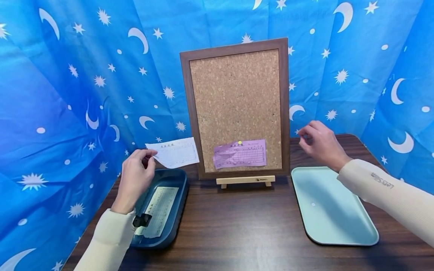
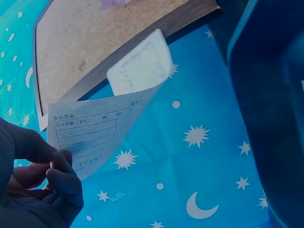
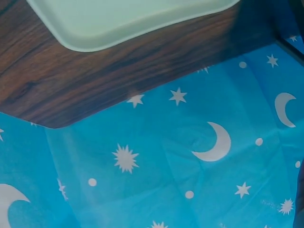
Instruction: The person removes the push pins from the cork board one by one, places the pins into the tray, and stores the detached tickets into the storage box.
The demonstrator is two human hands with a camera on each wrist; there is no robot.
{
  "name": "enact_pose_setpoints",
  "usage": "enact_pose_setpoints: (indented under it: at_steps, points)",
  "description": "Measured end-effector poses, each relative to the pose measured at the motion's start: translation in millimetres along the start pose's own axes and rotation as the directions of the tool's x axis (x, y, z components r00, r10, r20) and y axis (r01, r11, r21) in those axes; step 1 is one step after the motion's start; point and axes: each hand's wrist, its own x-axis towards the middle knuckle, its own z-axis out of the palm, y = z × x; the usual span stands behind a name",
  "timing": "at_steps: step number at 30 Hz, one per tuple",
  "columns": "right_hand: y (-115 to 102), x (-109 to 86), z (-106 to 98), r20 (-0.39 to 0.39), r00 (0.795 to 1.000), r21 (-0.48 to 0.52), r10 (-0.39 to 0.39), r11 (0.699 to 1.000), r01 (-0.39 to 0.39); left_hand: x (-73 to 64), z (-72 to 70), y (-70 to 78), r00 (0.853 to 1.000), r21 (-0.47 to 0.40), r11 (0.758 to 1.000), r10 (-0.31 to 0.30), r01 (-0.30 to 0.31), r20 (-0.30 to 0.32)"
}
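Note:
Thumb and fingers of my left hand (image 1: pixel 137 177) pinch the left edge of a white printed receipt slip (image 1: pixel 178 153), which is held up over a blue bin and overlaps the board's frame in the head view. The left wrist view shows the same slip (image 2: pixel 102 128) bending away from the fingertips. A purple slip (image 1: pixel 240 153) hangs low on the cork board (image 1: pixel 237 94), with a yellow-green pushpin (image 1: pixel 240 142) at its top edge. My right hand (image 1: pixel 318 143) is raised right of the board, its fingers curled inward; I cannot tell whether they pinch something small.
The blue bin (image 1: pixel 181 210) at left holds more printed slips (image 1: pixel 161 207). A pale green tray (image 1: pixel 339 226) lies at right with a small white piece (image 1: pixel 313 205) on it. The board stands on a wooden easel (image 1: pixel 245 180). A blue curtain (image 1: pixel 217 19) surrounds the table.

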Motion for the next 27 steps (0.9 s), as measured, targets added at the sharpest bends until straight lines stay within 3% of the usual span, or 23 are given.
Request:
enact_pose_setpoints:
  at_steps: [5, 14, 18, 21, 24, 27]
  points:
    - [2, -12.1, 0, 0.027, 1.000, -0.003, 0.014, 1.000, -0.014, -5.2, 3.6, -4.6, 1.000, 0.027, 1.000, -0.006, 0.005, 0.025]
    - [8, -34.8, 0, 0.102, 0.994, -0.008, 0.041, 0.999, -0.040, -24.9, 4.4, -26.2, 0.998, 0.119, 0.993, -0.035, 0.028, 0.055]
    - [12, -44.3, 2, 0.169, 0.983, -0.017, 0.071, 0.997, -0.069, -34.4, 0.3, -30.5, 0.991, 0.153, 0.987, -0.075, 0.058, 0.109]
    - [14, -50.6, 3, 0.284, 0.952, -0.021, 0.113, 0.994, -0.112, -41.3, -2.4, -32.4, 0.974, 0.187, 0.978, -0.128, 0.092, 0.188]
    - [17, -57.0, 5, 0.407, 0.899, -0.028, 0.163, 0.986, -0.167, -47.2, -2.9, -35.7, 0.944, 0.235, 0.967, -0.170, 0.104, 0.284]
    - [18, -64.0, 7, 0.469, 0.864, -0.031, 0.184, 0.981, -0.192, -52.6, -2.2, -39.0, 0.918, 0.270, 0.959, -0.184, 0.089, 0.351]
